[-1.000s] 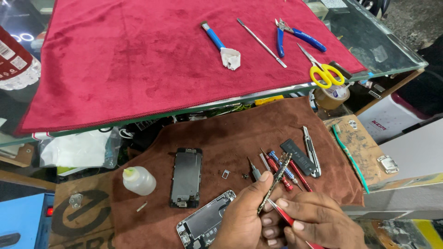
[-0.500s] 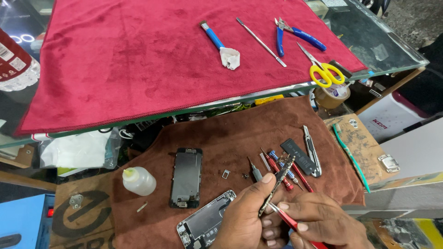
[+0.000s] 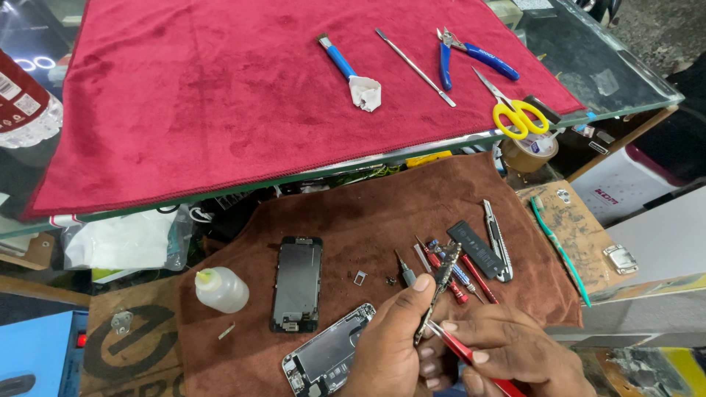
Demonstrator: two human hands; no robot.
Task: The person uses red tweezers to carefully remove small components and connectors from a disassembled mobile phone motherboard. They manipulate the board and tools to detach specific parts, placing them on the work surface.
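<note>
**Two tools meet over an opened phone**

The left hand pinches slim dark metal tweezers upright; the right hand is closed around a red-handled screwdriver, its tip at the tweezers — seemingly steadying something tiny (too small to see). Just left, on soft brown cloth, lies the opened grey phone body; beyond it the detached black screen. Farther off — plush red cloth.

Taking the dark phone screen on the brown cloth as landmark — a small white squeeze bottle lies just left of it, and a red-and-white labelled bottle sits far up-left at the frame's edge.
</note>
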